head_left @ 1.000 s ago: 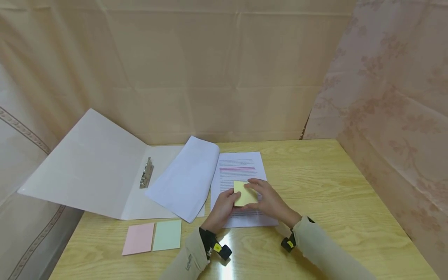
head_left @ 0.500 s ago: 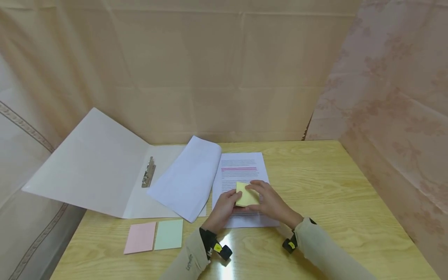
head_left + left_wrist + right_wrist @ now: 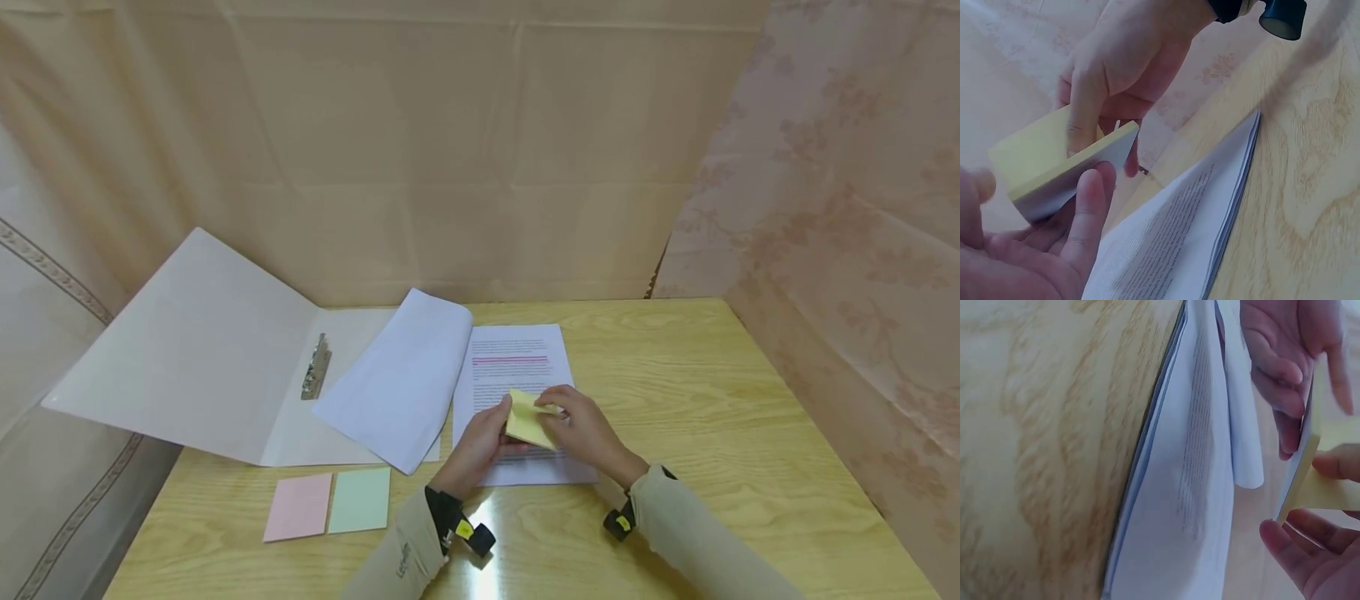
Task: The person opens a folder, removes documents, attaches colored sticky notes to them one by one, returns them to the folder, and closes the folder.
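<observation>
A yellow sticky note pad [image 3: 527, 421] is held tilted over printed sheets [image 3: 517, 342] bearing pink highlighted lines. My left hand [image 3: 478, 446] grips the pad at its left side, and the left wrist view shows its fingers [image 3: 1090, 206] under the pale underside. From the right, my right hand [image 3: 588, 429] pinches the pad's top sheet by its right edge, where the yellow paper looks bent up. In the right wrist view the right thumb [image 3: 1338, 462] lies on the yellow face. How far the sheet is lifted cannot be made out.
An open white folder [image 3: 202, 350] with a metal clip [image 3: 316, 367] stands at the left. Turned-over white sheets [image 3: 397, 383] lie partly on it. Pink [image 3: 297, 507] and green [image 3: 360, 500] sticky note pads lie side by side at the front left of the wooden table [image 3: 712, 417].
My right fingers have drawn in from a wide hold at the pad's corners to a pinch at its right edge. The pad has tilted, and its top sheet looks bent up there.
</observation>
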Demonstrator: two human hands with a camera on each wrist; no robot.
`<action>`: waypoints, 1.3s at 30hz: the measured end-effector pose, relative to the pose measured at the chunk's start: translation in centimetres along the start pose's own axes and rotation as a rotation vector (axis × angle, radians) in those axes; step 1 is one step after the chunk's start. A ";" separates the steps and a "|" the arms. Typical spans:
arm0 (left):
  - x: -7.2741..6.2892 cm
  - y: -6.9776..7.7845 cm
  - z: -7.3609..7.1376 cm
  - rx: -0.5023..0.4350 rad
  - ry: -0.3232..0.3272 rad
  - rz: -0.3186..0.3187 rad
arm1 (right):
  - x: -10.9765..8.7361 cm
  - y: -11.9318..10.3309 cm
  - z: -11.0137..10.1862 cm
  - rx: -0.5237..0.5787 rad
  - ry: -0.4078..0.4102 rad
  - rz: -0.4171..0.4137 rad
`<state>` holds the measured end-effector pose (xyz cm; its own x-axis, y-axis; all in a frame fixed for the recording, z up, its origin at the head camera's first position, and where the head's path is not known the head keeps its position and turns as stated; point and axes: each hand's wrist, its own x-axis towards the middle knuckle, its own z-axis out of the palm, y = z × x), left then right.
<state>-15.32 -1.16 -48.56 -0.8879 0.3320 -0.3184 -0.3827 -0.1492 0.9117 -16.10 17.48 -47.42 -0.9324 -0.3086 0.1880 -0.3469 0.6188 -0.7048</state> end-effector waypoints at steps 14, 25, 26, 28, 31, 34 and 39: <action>-0.1 0.5 0.2 0.312 0.103 -0.018 | -0.2 0.3 -0.2 -0.047 0.031 -0.103; -0.5 0.2 0.2 0.572 0.201 0.053 | 1.2 1.2 -2.1 0.202 -0.108 0.192; -0.8 0.4 0.3 0.594 0.205 0.059 | 1.3 1.3 -2.3 0.229 -0.113 0.236; -1.1 0.6 0.3 0.623 0.218 0.073 | 1.6 1.6 -3.0 0.277 -0.090 0.287; -1.5 0.7 -0.1 0.659 0.244 0.076 | 2.1 1.8 -4.3 0.342 0.019 0.322; -1.8 0.7 -0.7 0.676 0.254 0.071 | 2.3 2.3 -5.5 0.364 0.121 0.351; -2.2 0.8 -1.2 0.697 0.245 0.075 | 1.9 3.2 -5.3 0.335 0.102 0.370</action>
<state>-14.00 -3.13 -47.48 -0.9680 0.1146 -0.2234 -0.1407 0.4893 0.8607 -19.50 22.67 -45.71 -0.9976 -0.0300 -0.0617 0.0444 0.4024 -0.9144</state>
